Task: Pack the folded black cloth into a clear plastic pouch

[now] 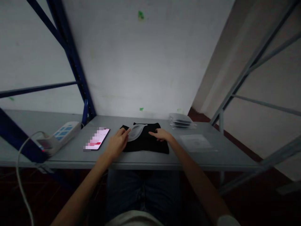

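Observation:
A black cloth garment (147, 146) lies spread on the grey tabletop in front of me. On its upper left part rests a pale grey, leaf-shaped, see-through piece (135, 132); its exact kind does not show. My left hand (118, 141) is at the left side of this piece, thumb and fingers closed on its edge, partly covering the garment's left side. Over the right half of the garment is my right hand (161, 135), index finger stretched left and the other fingers loosely bent. It touches or hovers just above the cloth, with nothing visible in it.
To the left lie a lit phone (97, 139) and a white power strip (64, 133) with a cable. A stack of clear flat packets (182, 121) sits at the back right, with a single clear packet (195, 142) nearer me. Blue rack posts (70, 53) and a wall bound the table.

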{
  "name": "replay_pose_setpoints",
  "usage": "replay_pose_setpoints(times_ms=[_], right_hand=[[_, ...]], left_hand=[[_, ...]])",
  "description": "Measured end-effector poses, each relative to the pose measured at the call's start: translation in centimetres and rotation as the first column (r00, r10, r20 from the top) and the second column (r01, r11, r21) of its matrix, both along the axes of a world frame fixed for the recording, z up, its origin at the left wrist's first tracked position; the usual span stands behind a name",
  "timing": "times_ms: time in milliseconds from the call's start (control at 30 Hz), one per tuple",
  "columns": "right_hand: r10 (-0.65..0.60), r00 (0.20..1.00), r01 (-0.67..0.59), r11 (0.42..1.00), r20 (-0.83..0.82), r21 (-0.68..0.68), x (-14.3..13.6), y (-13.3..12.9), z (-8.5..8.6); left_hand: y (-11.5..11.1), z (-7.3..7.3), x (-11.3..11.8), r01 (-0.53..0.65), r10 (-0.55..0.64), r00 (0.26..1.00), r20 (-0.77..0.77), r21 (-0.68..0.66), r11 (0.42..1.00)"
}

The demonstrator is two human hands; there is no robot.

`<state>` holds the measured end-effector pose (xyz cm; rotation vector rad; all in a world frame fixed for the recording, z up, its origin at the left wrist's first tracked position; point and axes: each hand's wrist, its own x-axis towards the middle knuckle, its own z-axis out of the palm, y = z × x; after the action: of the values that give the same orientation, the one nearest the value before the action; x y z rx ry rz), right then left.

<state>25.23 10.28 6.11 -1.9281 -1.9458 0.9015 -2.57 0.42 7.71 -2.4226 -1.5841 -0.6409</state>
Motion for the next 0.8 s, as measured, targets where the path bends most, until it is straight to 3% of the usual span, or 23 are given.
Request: replay_pose_setpoints(times_ms=[200, 433, 800], right_hand=[[-0.022, 0.995, 0.012, 0.995, 0.099, 0.102, 0.0, 0.2, -1.0], [-0.038, 0.998, 0.040, 0.997, -0.040, 0.067, -0.2, 1.6, -1.5], [-0.041, 0.961, 0.073, 0.992, -0.273, 0.107, -0.7, 1.9, -2.2]], left_hand=[[0.0, -0.4, 0.1, -0.010, 0.010, 1.000, 0.014, -0.011, 1.000], [-0.6, 0.3, 0.8, -0.032, 0.033, 0.999, 0.012, -0.028, 0.999], [-1.2, 0.7, 1.3, -0.076, 0.076, 0.997, 0.010, 0.109, 0.991]])
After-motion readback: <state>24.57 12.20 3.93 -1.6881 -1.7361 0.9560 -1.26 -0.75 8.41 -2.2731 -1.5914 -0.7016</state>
